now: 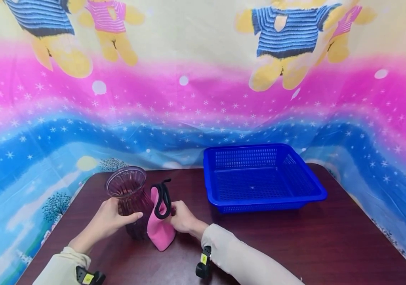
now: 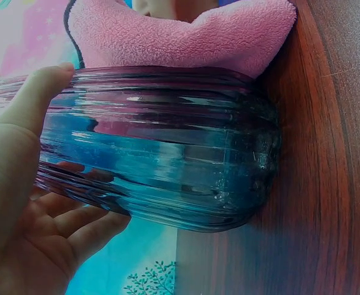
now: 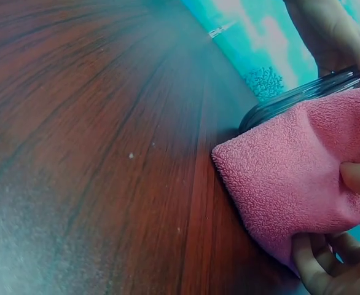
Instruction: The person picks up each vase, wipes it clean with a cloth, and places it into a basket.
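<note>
A ribbed purple glass vase (image 1: 138, 204) with a flared rim stands on the table's left side. My left hand (image 1: 106, 221) grips it round the body, thumb across the front and fingers behind, as the left wrist view also shows on the vase (image 2: 174, 141). Right beside it, my right hand (image 1: 184, 217) holds a fluffy pink cloth (image 1: 161, 233) with a black edging, folded and hanging down. In the right wrist view, fingers and thumb pinch the pink cloth (image 3: 278, 178), whose corner reaches the tabletop. The cloth lies close along the vase's right side.
A blue plastic basket (image 1: 260, 202) with perforated walls sits at the table's back right; nothing is seen inside. The dark red wooden table (image 1: 295, 241) ends at a patterned curtain (image 1: 195, 99) behind and at both sides.
</note>
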`<move>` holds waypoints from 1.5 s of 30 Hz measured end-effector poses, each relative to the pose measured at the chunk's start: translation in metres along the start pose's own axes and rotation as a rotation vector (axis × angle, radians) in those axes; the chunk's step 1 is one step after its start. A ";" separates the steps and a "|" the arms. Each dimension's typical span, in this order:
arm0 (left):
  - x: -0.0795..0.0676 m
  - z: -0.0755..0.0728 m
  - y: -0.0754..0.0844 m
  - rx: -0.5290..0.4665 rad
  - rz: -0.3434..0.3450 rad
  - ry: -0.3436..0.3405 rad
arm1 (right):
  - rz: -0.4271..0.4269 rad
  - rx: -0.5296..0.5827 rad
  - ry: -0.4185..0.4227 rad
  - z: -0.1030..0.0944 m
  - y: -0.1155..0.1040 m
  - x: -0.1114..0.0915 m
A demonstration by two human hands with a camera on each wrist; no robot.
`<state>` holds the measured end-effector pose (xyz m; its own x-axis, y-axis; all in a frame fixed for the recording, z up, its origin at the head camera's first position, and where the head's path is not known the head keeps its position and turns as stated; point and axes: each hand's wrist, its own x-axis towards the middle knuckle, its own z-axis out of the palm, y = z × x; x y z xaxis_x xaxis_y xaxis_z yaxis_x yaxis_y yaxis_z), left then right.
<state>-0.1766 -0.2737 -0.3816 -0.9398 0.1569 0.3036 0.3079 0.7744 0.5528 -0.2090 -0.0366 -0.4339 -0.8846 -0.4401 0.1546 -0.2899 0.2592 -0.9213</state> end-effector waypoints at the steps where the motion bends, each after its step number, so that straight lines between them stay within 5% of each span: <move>1: 0.000 0.000 0.000 0.001 0.000 0.002 | 0.000 -0.004 0.000 0.000 0.000 0.000; 22: 0.000 0.000 0.001 0.000 -0.005 -0.001 | 0.043 -0.029 0.028 0.001 0.002 -0.003; 45: 0.000 -0.001 0.002 0.009 -0.011 -0.019 | 0.041 0.097 0.061 0.002 -0.015 0.002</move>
<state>-0.1757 -0.2732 -0.3800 -0.9457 0.1600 0.2830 0.2965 0.7814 0.5492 -0.2057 -0.0436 -0.4205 -0.9164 -0.3771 0.1345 -0.2188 0.1904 -0.9570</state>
